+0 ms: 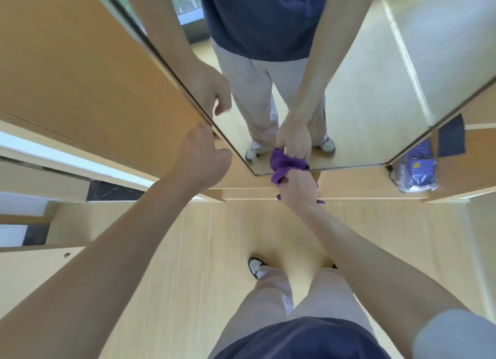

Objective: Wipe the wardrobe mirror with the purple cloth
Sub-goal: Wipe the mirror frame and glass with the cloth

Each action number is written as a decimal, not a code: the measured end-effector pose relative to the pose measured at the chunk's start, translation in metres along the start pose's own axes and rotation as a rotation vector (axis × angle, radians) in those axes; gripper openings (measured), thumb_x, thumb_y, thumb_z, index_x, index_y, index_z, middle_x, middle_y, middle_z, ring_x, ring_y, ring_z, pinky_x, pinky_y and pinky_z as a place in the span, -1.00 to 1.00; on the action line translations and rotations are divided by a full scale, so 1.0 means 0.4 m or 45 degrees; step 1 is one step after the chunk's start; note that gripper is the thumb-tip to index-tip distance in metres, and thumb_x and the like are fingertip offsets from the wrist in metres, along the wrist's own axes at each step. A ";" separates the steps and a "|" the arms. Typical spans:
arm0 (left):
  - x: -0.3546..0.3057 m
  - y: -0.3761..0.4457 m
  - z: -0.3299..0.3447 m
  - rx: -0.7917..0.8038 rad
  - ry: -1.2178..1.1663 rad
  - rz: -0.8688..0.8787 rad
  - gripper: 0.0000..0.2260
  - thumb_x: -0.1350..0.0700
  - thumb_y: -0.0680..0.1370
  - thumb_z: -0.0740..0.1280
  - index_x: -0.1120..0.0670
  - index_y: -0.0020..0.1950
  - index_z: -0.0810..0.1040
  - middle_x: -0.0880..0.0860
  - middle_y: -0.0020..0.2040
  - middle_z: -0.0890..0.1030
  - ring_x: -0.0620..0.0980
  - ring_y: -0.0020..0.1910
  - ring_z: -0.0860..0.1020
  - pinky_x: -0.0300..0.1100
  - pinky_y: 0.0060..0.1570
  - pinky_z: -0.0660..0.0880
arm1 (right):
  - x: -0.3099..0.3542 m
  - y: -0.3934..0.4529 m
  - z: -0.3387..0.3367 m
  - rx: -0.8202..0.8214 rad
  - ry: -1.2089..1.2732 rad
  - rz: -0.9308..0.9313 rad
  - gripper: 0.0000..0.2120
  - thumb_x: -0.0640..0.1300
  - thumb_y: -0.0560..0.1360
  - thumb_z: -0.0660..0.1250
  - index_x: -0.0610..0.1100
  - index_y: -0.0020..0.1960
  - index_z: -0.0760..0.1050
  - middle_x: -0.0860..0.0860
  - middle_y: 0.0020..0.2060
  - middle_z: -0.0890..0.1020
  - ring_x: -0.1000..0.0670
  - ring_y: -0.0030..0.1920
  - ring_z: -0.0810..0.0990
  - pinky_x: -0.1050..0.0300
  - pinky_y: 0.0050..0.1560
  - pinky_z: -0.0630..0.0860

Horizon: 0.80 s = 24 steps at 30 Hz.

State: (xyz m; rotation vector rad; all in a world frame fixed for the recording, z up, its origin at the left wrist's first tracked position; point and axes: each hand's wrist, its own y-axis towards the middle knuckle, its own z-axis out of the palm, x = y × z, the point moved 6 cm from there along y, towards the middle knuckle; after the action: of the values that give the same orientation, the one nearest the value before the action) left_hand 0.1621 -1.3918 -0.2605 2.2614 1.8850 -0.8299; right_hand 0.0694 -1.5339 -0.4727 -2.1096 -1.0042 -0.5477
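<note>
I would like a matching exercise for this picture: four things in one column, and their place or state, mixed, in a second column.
1. purple cloth
2. left hand
3. plastic package
4. right hand

a. grips the mirror's left edge
b. bunched at the mirror's bottom edge
c. holds the cloth
d. lies right of the mirror's lower corner

Pairs: 1-b, 2-a, 3-d, 4-c

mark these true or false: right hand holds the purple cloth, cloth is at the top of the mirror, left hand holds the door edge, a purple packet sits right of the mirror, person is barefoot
1. The right hand holds the purple cloth. True.
2. The cloth is at the top of the mirror. False: it is at the mirror's bottom edge.
3. The left hand holds the door edge. True.
4. A purple packet sits right of the mirror. True.
5. The person is barefoot. False: a shoe shows on the floor.
</note>
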 end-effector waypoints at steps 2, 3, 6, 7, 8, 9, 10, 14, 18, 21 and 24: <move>0.000 0.002 -0.004 0.004 0.034 0.016 -0.73 0.20 0.40 0.25 0.21 0.08 0.49 0.09 0.07 0.59 0.13 0.03 0.54 -0.10 -0.06 0.46 | 0.043 -0.006 0.038 0.008 0.066 -0.001 -0.73 -0.25 0.45 0.22 0.04 -0.22 0.62 0.03 -0.28 0.65 -0.12 -0.16 0.60 0.06 -0.15 0.53; 0.000 0.002 -0.005 0.013 0.035 0.018 -0.75 0.21 0.42 0.25 0.19 0.08 0.47 0.10 0.10 0.58 0.15 0.05 0.53 -0.08 -0.03 0.47 | 0.064 -0.010 0.051 0.003 0.086 -0.006 -0.73 -0.26 0.46 0.23 0.02 -0.19 0.64 0.06 -0.28 0.60 -0.13 -0.16 0.56 0.08 -0.17 0.47; 0.002 0.004 -0.005 0.044 -0.004 0.046 -0.72 0.21 0.44 0.26 0.21 0.14 0.45 0.14 0.17 0.57 0.20 0.10 0.53 0.08 0.10 0.53 | 0.111 -0.014 0.088 0.016 0.131 0.012 -0.71 -0.28 0.46 0.24 0.01 -0.35 0.53 0.02 -0.35 0.54 -0.21 -0.16 0.59 0.06 -0.22 0.40; 0.004 0.005 -0.005 0.053 -0.013 0.055 -0.74 0.23 0.46 0.26 0.22 0.14 0.45 0.15 0.16 0.56 0.21 0.10 0.53 0.10 0.11 0.53 | 0.119 -0.016 0.096 0.021 0.161 0.028 -0.67 -0.29 0.45 0.22 0.03 -0.41 0.45 0.06 -0.41 0.50 -0.22 -0.18 0.61 0.04 -0.23 0.43; 0.004 0.005 -0.006 0.068 -0.014 0.064 -0.75 0.25 0.48 0.26 0.22 0.15 0.45 0.14 0.15 0.55 0.21 0.09 0.53 0.09 0.10 0.53 | 0.124 -0.016 0.103 0.019 0.188 0.051 -0.63 -0.30 0.44 0.21 0.06 -0.45 0.39 0.10 -0.45 0.45 -0.21 -0.18 0.62 0.03 -0.24 0.46; 0.005 0.005 -0.006 0.074 -0.020 0.071 -0.77 0.26 0.48 0.25 0.21 0.14 0.45 0.11 0.12 0.55 0.20 0.08 0.53 0.05 0.08 0.53 | 0.128 -0.019 0.104 0.012 0.200 0.076 -0.63 -0.30 0.44 0.20 0.06 -0.44 0.38 0.13 -0.46 0.42 -0.20 -0.18 0.60 0.05 -0.23 0.45; 0.007 0.005 -0.005 0.084 -0.022 0.079 -0.78 0.27 0.49 0.25 0.19 0.13 0.45 0.07 0.08 0.53 0.18 0.07 0.53 -0.01 0.04 0.52 | 0.133 -0.021 0.103 0.004 0.230 0.100 -0.65 -0.31 0.45 0.20 0.05 -0.41 0.39 0.14 -0.46 0.41 -0.17 -0.18 0.57 0.07 -0.22 0.44; 0.006 0.010 -0.006 0.098 -0.039 0.141 -0.74 0.29 0.48 0.23 0.17 0.17 0.45 0.00 -0.01 0.52 0.12 0.00 0.52 -0.14 -0.11 0.42 | 0.166 -0.040 0.070 -0.036 0.309 0.099 -0.69 -0.31 0.44 0.20 0.03 -0.33 0.52 0.09 -0.43 0.50 -0.12 -0.20 0.56 0.05 -0.21 0.52; -0.003 0.019 -0.010 0.130 -0.060 0.190 -0.63 0.34 0.45 0.19 0.13 0.25 0.43 -0.11 -0.16 0.44 -0.03 -0.17 0.46 -0.23 -0.24 0.34 | 0.234 -0.075 -0.012 -0.097 0.322 -0.008 -0.70 -0.30 0.40 0.20 0.01 -0.36 0.54 0.01 -0.43 0.56 -0.11 -0.29 0.52 0.00 -0.25 0.54; 0.000 0.026 -0.013 0.240 -0.120 0.206 -0.61 0.28 0.38 0.16 0.16 0.21 0.44 0.02 0.08 0.57 0.11 0.13 0.52 -0.09 0.09 0.45 | 0.315 -0.118 -0.112 -0.241 0.264 -0.196 -0.69 -0.32 0.38 0.24 -0.03 -0.47 0.39 -0.08 -0.44 0.55 -0.15 -0.32 0.42 0.01 -0.32 0.39; -0.008 0.023 -0.028 0.347 -0.153 0.256 -0.57 0.25 0.36 0.15 0.08 0.22 0.40 0.00 0.14 0.57 0.06 0.20 0.52 -0.10 0.17 0.44 | 0.404 -0.166 -0.215 -0.377 0.240 -0.449 -0.73 -0.26 0.36 0.22 -0.07 -0.49 0.40 -0.07 -0.49 0.50 -0.17 -0.39 0.34 0.02 -0.37 0.23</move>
State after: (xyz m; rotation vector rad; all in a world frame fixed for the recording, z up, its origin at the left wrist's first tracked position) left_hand 0.1743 -1.3925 -0.2520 2.4367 1.5431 -1.2218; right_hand 0.1089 -1.4922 -0.2869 -2.0882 -1.2546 -1.1079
